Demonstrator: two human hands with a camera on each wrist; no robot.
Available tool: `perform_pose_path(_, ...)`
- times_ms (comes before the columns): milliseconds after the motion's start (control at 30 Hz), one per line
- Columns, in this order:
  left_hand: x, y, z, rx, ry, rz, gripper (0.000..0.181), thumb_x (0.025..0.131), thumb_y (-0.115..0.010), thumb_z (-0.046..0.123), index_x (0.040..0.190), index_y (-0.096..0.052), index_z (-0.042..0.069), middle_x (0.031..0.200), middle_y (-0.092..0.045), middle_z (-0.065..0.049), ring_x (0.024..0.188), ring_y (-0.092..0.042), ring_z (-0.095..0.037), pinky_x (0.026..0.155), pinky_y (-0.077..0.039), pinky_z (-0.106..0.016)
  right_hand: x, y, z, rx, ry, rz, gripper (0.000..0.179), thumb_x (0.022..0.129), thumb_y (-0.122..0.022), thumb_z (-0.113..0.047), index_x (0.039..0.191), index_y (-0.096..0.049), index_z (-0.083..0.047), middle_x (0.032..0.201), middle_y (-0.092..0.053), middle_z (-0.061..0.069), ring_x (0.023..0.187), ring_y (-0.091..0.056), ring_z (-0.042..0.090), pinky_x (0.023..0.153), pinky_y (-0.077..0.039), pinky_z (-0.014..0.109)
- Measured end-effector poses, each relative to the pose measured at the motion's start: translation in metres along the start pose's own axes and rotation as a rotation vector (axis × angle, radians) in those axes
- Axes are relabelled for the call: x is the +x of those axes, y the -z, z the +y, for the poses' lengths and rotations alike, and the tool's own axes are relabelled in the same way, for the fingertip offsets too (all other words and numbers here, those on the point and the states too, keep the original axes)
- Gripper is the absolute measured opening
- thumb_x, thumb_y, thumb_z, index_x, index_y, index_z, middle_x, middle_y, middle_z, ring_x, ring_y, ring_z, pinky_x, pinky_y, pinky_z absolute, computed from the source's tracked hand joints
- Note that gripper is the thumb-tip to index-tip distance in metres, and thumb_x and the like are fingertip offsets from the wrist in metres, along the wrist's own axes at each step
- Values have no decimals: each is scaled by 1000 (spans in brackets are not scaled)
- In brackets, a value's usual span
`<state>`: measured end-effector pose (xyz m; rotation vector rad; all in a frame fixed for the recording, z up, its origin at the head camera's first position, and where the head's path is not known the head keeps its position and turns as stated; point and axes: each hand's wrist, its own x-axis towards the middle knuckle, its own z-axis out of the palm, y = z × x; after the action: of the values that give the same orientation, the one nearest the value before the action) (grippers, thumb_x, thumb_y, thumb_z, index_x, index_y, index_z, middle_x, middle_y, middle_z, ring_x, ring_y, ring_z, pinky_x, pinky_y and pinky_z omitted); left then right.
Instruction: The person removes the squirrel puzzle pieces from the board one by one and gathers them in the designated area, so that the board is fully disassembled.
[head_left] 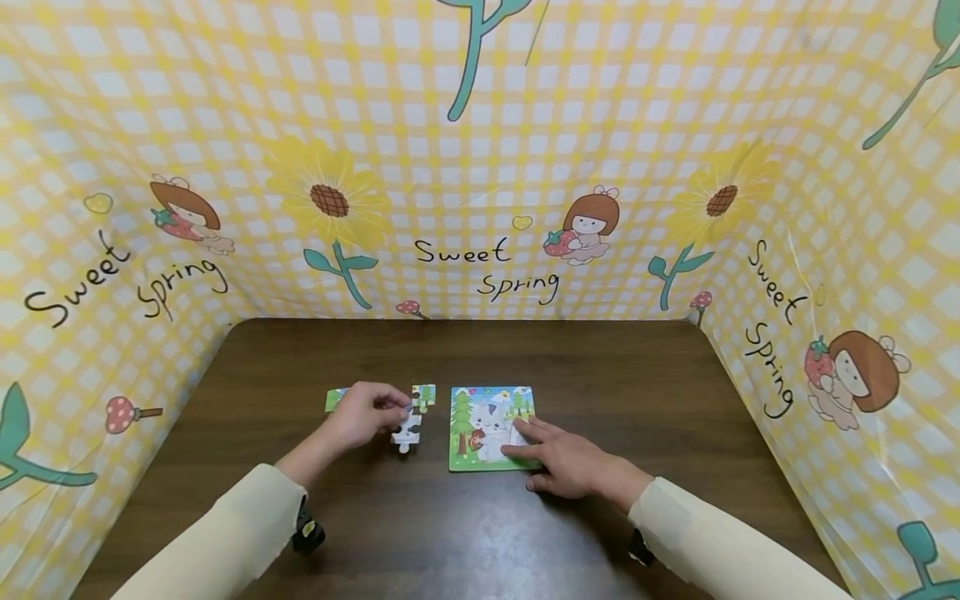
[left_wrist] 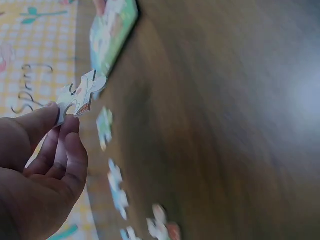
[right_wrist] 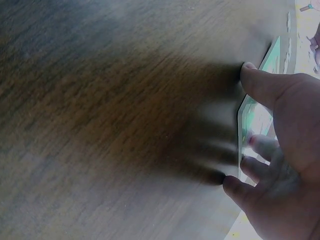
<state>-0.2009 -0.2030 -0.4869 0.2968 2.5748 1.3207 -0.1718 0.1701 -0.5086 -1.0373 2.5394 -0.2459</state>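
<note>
My left hand [head_left: 363, 417] pinches a jigsaw piece [left_wrist: 82, 95] between thumb and fingertips, lifted over the table. Pale, with knobs and notches, the piece bears part of a drawing. To its right lies a square picture puzzle [head_left: 459, 460] with a white animal, trees and green ground. Fingers of my right hand [head_left: 572, 460] rest spread on the puzzle's right side, covering part of the picture. In the right wrist view, the thumb [right_wrist: 257, 82] lies at the puzzle's near edge. A loose piece [head_left: 426, 393] with a tree on it lies between the left hand and the puzzle.
Another green piece [head_left: 334, 400] shows partly behind the left hand. The left wrist view has more loose pieces, including a blue-white one [left_wrist: 117, 189] and a red-white one [left_wrist: 162, 226]. A yellow checked cloth [head_left: 480, 167] walls in the brown table [head_left: 480, 533].
</note>
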Motion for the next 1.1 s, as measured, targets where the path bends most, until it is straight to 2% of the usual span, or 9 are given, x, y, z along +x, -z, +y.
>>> perform_pose_path(167,-12,11,-17,81,-8,23,8,95,-72,10,101,-77,7,87,-73,-3,76,-65,-16,65,-52,-32,0,0,0,9,7,2,60,101,-66,-38,156,-44,-35,171,-21,10,157,-20,34,117,-37,51)
perform_pose_path(300,-16,14,-25,132,8,40,6,94,-72,9,98,-77,8,86,-72,-2,77,-64,-14,67,-51,-32,0,-1,1,5,-2,3,60,100,-66,-39,156,-43,-36,171,-20,9,157,-19,33,117,-37,50)
perform_pose_path(433,-13,14,-30,172,8,54,4,93,-73,7,96,-76,6,86,-72,-2,77,-64,-14,69,-52,-33,1,-3,3,3,-9,4,60,100,-66,-39,156,-43,-38,171,-20,8,157,-20,33,118,-36,50)
perform_pose_path(600,-8,9,-36,273,-12,84,4,90,-75,8,91,-75,5,83,-72,-1,76,-63,-12,70,-52,-33,1,-3,3,4,-2,5,60,101,-65,-39,156,-43,-37,171,-20,8,157,-19,33,119,-36,50)
perform_pose_path(833,-1,4,-42,383,12,101,6,90,-73,12,88,-75,6,81,-71,2,74,-61,-10,71,-52,-34,2,-4,4,-1,3,15,60,101,-65,-40,156,-43,-38,171,-20,8,157,-19,33,119,-35,49)
perform_pose_path(1100,2,0,-45,413,38,98,4,90,-72,8,91,-76,8,86,-72,-1,77,-61,-13,74,-53,-38,2,-4,5,2,-1,10,60,100,-65,-40,156,-43,-38,171,-20,8,157,-19,32,120,-34,49)
